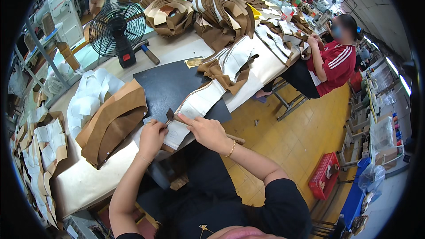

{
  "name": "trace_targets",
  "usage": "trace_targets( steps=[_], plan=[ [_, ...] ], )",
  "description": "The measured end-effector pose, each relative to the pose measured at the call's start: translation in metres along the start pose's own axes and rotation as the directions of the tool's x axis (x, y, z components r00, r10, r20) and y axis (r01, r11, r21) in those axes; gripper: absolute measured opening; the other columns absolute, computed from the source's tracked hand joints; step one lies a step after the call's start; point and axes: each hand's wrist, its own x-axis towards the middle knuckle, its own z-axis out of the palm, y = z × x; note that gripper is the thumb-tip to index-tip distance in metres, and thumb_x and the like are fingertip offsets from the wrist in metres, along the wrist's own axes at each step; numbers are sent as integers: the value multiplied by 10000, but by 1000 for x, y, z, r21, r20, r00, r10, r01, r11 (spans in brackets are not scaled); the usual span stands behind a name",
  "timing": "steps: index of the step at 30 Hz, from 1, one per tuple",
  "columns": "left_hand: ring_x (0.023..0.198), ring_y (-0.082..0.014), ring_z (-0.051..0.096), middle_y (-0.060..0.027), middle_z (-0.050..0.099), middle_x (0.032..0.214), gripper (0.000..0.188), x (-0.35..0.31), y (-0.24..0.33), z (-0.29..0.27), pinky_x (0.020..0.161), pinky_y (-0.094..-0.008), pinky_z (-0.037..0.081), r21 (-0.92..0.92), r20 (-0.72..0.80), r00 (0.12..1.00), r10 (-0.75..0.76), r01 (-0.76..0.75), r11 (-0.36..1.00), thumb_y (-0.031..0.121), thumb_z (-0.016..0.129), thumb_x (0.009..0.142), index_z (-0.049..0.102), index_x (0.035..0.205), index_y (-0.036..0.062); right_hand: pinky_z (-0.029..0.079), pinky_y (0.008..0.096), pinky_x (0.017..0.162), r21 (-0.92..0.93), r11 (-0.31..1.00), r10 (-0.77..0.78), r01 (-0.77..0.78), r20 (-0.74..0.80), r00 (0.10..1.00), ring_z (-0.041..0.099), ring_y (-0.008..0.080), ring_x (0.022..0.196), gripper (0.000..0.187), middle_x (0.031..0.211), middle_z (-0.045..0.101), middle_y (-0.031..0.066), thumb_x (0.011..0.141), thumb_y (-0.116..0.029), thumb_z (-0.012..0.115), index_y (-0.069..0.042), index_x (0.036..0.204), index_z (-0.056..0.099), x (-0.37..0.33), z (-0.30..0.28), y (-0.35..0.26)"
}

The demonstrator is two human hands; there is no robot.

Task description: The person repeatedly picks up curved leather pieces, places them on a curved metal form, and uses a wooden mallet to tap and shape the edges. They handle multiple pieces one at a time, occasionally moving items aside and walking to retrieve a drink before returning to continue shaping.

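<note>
My right hand (210,133) is wrapped round the wooden handle of a small hammer (237,140). The hammer's dark head is over the near end of a white-faced piece with brown edges (199,102), which looks like leather or fabric. My left hand (152,135) is closed at that piece's near left edge, its fingertips close to the hammer head. What its fingers pinch is too small to make out. The piece lies across a black mat (160,87) and runs up to more brown and white pieces (234,64).
Brown panels (116,121) and white pieces (92,95) lie to the left. Beyond the mat are a black fan (117,28), a second hammer (149,55) and stacked brown bundles (223,17). A person in red (332,62) sits at the right. A red crate (324,175) stands on the floor.
</note>
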Motion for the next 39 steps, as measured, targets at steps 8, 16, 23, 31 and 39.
trace_targets(
  steps=[8,16,23,31,39],
  plan=[
    [848,-343,617,-140,606,880,77,-6,2,10,767,-435,487,109,-77,991,112,-104,989,64,656,816,690,862,12,507,384,528,6,1000,-18,18,-32,999,597,264,574,515,737,572,76,925,-180,610,-246,1423,501,-4,-4,-7],
    [851,-347,615,-171,606,900,139,18,-6,15,766,-415,487,-10,-85,992,90,-91,996,45,656,821,689,935,-27,532,403,547,103,995,34,-11,-224,974,619,297,590,526,773,596,90,938,-205,586,-254,1447,461,5,-3,-7],
    [842,-339,623,-157,617,868,136,6,-1,-1,758,-431,498,-81,-16,999,-49,47,996,74,669,813,714,916,-2,539,408,565,0,999,41,-41,-15,999,633,305,616,509,777,614,88,932,-204,588,-273,1426,487,1,1,-1],
    [795,-293,622,-128,607,826,107,0,1,7,717,-420,496,289,-94,970,226,-190,938,97,662,816,710,868,18,540,406,566,8,1000,16,-16,2,1000,626,296,606,509,749,597,88,924,-194,599,-272,1418,502,2,4,-7],
    [803,-307,624,-134,619,855,115,-13,-8,5,729,-427,490,182,-124,983,138,-114,977,98,658,819,711,885,20,537,395,556,30,998,-47,48,-31,998,631,291,614,519,753,600,81,930,-204,594,-286,1429,481,12,-18,-17]
  ],
)
